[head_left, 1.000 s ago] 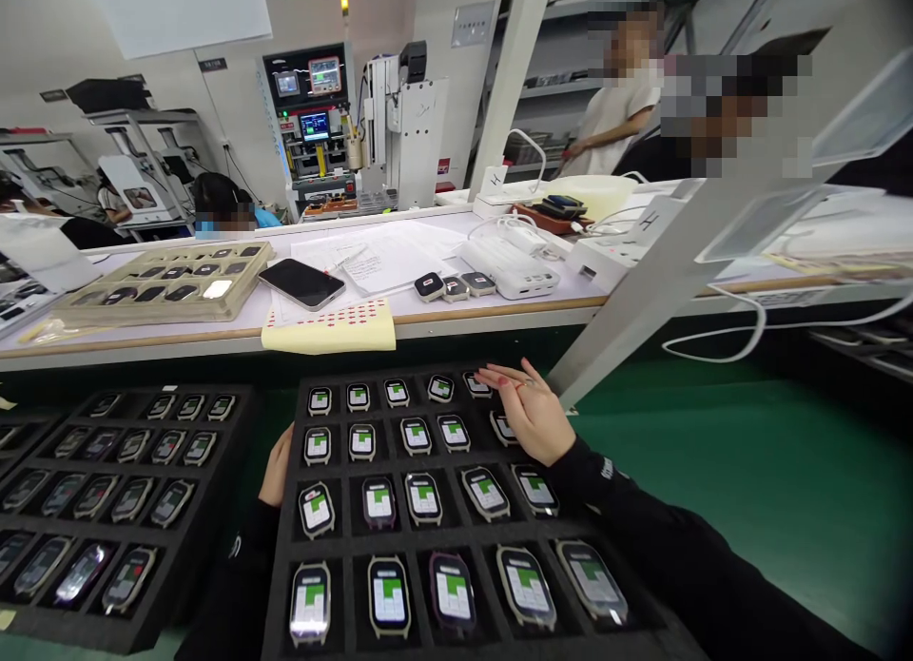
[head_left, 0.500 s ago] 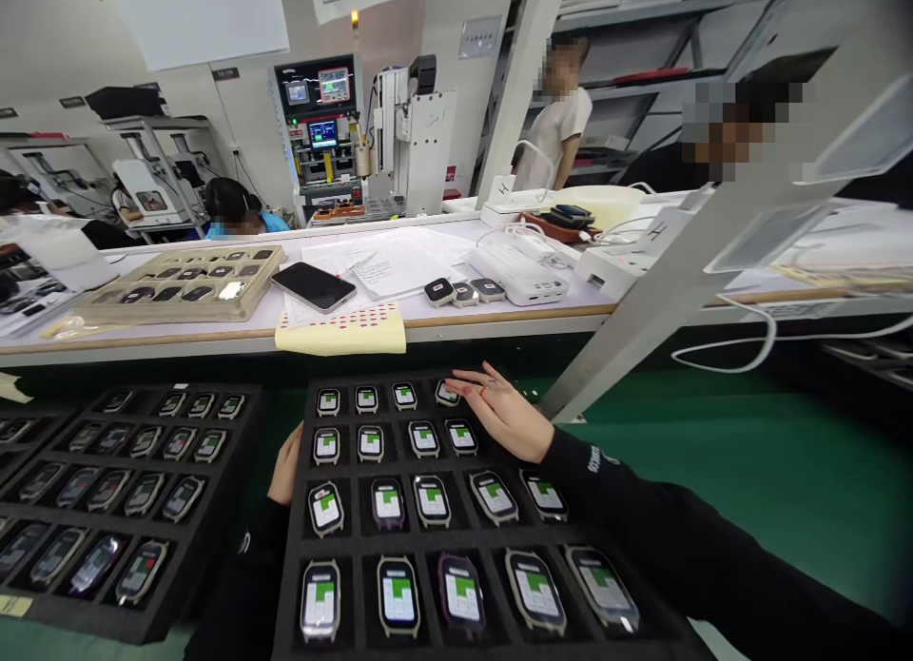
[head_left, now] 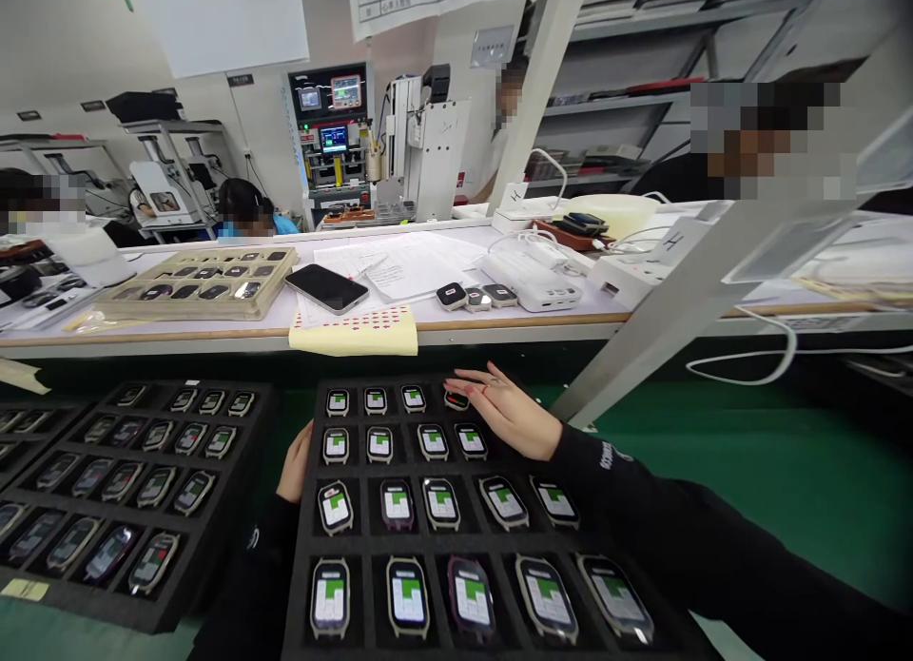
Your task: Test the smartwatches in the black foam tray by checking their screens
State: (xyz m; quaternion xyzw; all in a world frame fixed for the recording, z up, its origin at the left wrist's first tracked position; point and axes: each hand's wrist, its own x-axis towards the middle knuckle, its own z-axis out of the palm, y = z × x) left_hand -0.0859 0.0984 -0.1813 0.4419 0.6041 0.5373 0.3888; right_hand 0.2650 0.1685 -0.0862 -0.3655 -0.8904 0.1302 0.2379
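A black foam tray (head_left: 360,542) holds several rows of smartwatch bodies without straps, most of their screens lit green and white. My right hand (head_left: 510,409) reaches over the far right of the tray with its fingers stretched out. Its fingertips are on or just above a smartwatch (head_left: 456,401) in the far row, whose dark screen shows a red mark and is partly covered. At the tray's left side, my left hand (head_left: 293,469) grips the edge, its fingertips hidden behind the foam.
Another foam tray (head_left: 153,599) of watches lies to the left. Beyond, a shelf (head_left: 442,334) carries a phone (head_left: 326,288), papers, a beige tray (head_left: 267,304) of watch parts and a white power bank (head_left: 532,285). A slanted metal post (head_left: 642,328) stands at right. Co-workers are behind.
The watch screen under my right fingers has gone from green and white to dark with a red mark. The view has shifted slightly; both hands keep their places at the tray.
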